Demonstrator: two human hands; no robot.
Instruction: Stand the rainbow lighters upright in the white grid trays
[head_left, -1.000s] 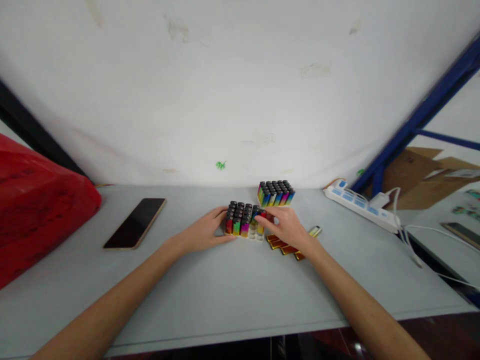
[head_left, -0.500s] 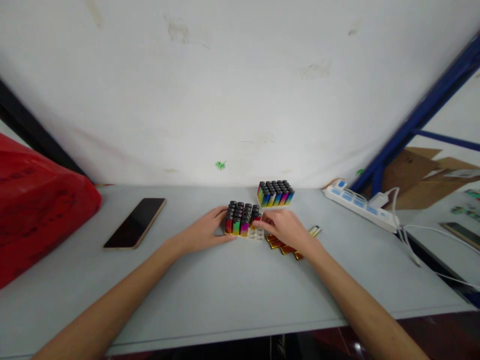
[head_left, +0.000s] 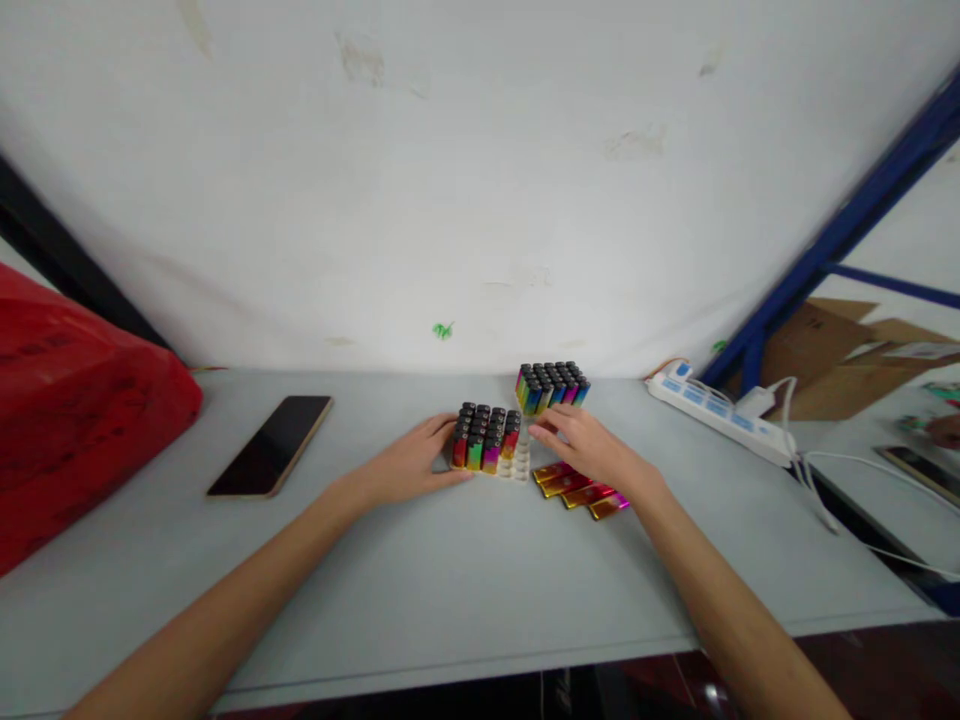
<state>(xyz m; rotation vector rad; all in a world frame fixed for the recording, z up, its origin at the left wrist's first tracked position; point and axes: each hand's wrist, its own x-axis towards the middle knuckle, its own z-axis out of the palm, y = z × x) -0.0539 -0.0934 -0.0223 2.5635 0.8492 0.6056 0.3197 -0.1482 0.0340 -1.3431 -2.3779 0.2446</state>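
Observation:
Upright lighters (head_left: pixel 475 450) with black tops and colourful metallic bodies stand in rows in a pale tray (head_left: pixel 519 468), whose right-hand sockets are bare. My left hand (head_left: pixel 409 462) grips that tray's left side, thumb along the front and fingers behind. Just right of the tray hovers my right hand (head_left: pixel 589 442), fingers slightly apart, with nothing visible in it. Below the right hand, several red and gold lighters (head_left: pixel 576 490) lie fanned out on the table; their far ends are partly covered by the hand. Behind it stands a second block of upright lighters (head_left: pixel 553 388).
A dark-screened phone (head_left: pixel 271 446) lies on the grey table (head_left: pixel 420 590) at left, near a red bag (head_left: pixel 82 400). On the right are a white power strip (head_left: pixel 720 412) with cables, a blue frame (head_left: pixel 847 225) and cardboard boxes (head_left: pixel 817 350). A white wall (head_left: pixel 480 180) rises behind.
My right hand has drawn back to the right from the tray, uncovering a red lighter and bare sockets. More of the fanned lighters shows. My left hand stays in place.

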